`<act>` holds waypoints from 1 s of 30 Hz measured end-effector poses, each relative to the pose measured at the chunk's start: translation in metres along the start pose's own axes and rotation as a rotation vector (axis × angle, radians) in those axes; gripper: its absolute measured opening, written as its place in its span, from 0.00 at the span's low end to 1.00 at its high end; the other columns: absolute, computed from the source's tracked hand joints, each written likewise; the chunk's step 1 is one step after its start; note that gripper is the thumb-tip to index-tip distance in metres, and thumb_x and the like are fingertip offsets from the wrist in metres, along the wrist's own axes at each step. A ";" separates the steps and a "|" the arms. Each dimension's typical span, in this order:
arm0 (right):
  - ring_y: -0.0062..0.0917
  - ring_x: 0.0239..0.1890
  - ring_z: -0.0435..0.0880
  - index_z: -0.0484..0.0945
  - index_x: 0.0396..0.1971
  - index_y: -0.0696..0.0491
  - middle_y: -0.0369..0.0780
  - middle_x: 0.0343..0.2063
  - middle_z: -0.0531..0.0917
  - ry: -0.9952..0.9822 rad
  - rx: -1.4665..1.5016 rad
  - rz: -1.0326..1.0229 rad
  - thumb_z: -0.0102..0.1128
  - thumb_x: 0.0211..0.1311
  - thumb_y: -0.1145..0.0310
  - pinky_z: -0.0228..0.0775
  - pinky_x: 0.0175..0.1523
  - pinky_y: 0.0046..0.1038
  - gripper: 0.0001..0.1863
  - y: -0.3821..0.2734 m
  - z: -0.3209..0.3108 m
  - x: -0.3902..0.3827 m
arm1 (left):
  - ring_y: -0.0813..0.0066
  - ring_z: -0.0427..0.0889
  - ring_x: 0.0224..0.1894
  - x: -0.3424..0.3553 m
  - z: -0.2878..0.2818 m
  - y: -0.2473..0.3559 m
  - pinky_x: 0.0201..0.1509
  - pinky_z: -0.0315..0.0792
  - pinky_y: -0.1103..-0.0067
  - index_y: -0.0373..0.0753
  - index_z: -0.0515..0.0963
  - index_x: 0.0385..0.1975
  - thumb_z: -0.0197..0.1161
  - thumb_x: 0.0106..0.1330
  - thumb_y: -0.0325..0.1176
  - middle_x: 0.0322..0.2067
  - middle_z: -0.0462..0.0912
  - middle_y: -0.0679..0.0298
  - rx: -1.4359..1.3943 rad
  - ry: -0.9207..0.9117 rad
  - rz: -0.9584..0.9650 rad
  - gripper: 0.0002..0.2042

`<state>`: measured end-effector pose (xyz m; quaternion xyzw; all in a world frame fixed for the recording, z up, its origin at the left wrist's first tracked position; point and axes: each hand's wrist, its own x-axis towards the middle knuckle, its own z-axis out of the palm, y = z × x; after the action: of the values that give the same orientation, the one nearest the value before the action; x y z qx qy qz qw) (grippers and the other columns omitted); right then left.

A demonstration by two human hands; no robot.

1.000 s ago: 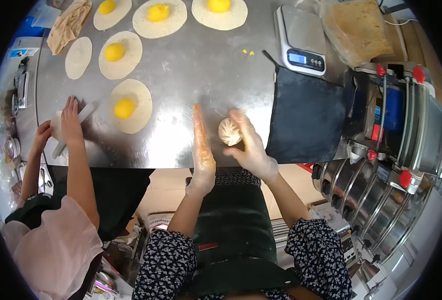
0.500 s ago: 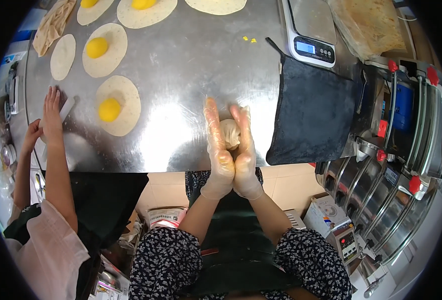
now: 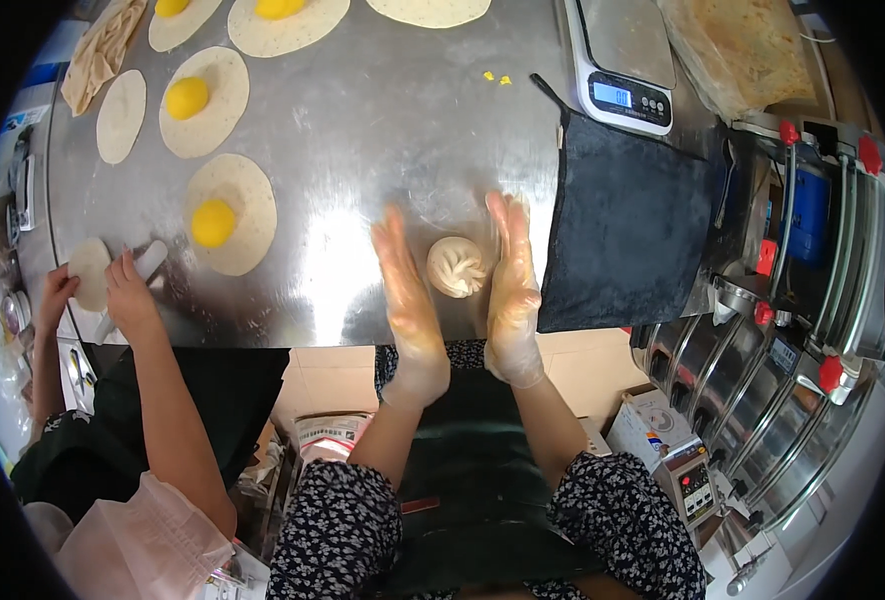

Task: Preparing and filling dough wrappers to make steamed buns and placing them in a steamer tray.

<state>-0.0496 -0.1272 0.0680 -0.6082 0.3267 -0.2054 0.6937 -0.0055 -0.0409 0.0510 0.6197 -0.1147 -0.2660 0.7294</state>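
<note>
A pleated dough bun (image 3: 457, 267) sits on the steel table between my two gloved hands, its twisted folds facing up. On its left my left hand (image 3: 406, 290) stands on edge, fingers stretched out and apart from the dough. My right hand (image 3: 512, 285) is upright on the other side, fingers straight, close to the bun without gripping it. Both wear clear plastic gloves with yellowish smears. Left of my hands lies a flat dough round (image 3: 253, 215) topped by a yellow ball of filling (image 3: 214, 223).
Further dough rounds, most with yellow balls, lie at the far left. A co-worker's hands (image 3: 133, 295) hold a dough disc (image 3: 90, 272) beside a white rolling pin (image 3: 151, 260). A black cloth (image 3: 623, 220), a digital scale (image 3: 623, 95) and a metal machine (image 3: 763, 380) are to the right.
My hands have parted from around the bun, which now shows fully on the table. The co-worker's hands have moved down and now hold a dough disc.
</note>
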 end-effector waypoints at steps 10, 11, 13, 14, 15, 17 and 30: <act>0.38 0.77 0.48 0.43 0.75 0.55 0.48 0.73 0.55 -0.101 -0.021 0.010 0.31 0.56 0.19 0.36 0.78 0.42 0.61 0.002 0.001 -0.008 | 0.58 0.41 0.78 -0.003 0.000 -0.001 0.79 0.37 0.67 0.40 0.36 0.76 0.27 0.63 0.78 0.77 0.40 0.53 -0.213 0.086 -0.107 0.52; 0.37 0.76 0.49 0.45 0.75 0.54 0.47 0.73 0.56 -0.166 -0.088 0.042 0.32 0.57 0.19 0.36 0.78 0.42 0.59 -0.002 0.005 -0.014 | 0.57 0.42 0.78 -0.003 0.004 0.006 0.79 0.38 0.67 0.40 0.36 0.76 0.28 0.62 0.78 0.76 0.41 0.52 -0.165 0.079 -0.115 0.53; 0.39 0.74 0.57 0.49 0.74 0.60 0.50 0.69 0.64 -0.133 0.123 0.010 0.29 0.62 0.22 0.44 0.76 0.41 0.57 -0.004 0.003 -0.012 | 0.57 0.43 0.78 0.002 0.016 0.020 0.79 0.39 0.66 0.39 0.37 0.76 0.29 0.61 0.79 0.76 0.42 0.51 -0.072 0.066 -0.119 0.54; 0.39 0.74 0.56 0.49 0.73 0.60 0.49 0.69 0.64 -0.116 0.107 -0.017 0.29 0.63 0.23 0.43 0.76 0.40 0.56 -0.009 0.001 -0.007 | 0.57 0.44 0.77 0.001 0.019 0.027 0.79 0.40 0.66 0.39 0.38 0.76 0.30 0.61 0.79 0.76 0.43 0.51 -0.023 0.062 -0.123 0.54; 0.38 0.75 0.55 0.50 0.73 0.60 0.49 0.69 0.64 -0.098 0.090 -0.043 0.29 0.64 0.24 0.42 0.77 0.40 0.56 -0.011 -0.003 -0.001 | 0.56 0.45 0.77 0.000 0.021 0.031 0.79 0.41 0.65 0.39 0.38 0.76 0.30 0.60 0.80 0.76 0.43 0.50 0.026 0.058 -0.127 0.55; 0.34 0.75 0.56 0.52 0.73 0.61 0.47 0.70 0.63 -0.051 0.043 -0.074 0.41 0.76 0.49 0.43 0.77 0.37 0.37 -0.008 -0.014 -0.006 | 0.57 0.42 0.78 -0.005 0.009 0.015 0.79 0.38 0.63 0.40 0.41 0.76 0.38 0.68 0.71 0.76 0.44 0.52 -0.116 0.093 -0.056 0.47; 0.50 0.68 0.68 0.73 0.58 0.64 0.55 0.57 0.78 0.067 -0.443 -0.304 0.45 0.63 0.82 0.54 0.73 0.47 0.23 0.002 -0.016 -0.042 | 0.60 0.50 0.76 -0.009 0.018 0.001 0.78 0.46 0.65 0.41 0.45 0.76 0.45 0.74 0.28 0.75 0.51 0.52 -0.142 0.086 -0.090 0.31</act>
<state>-0.0912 -0.1096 0.0738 -0.7801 0.2914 -0.2509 0.4935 -0.0217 -0.0510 0.0569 0.5816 -0.0359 -0.2792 0.7632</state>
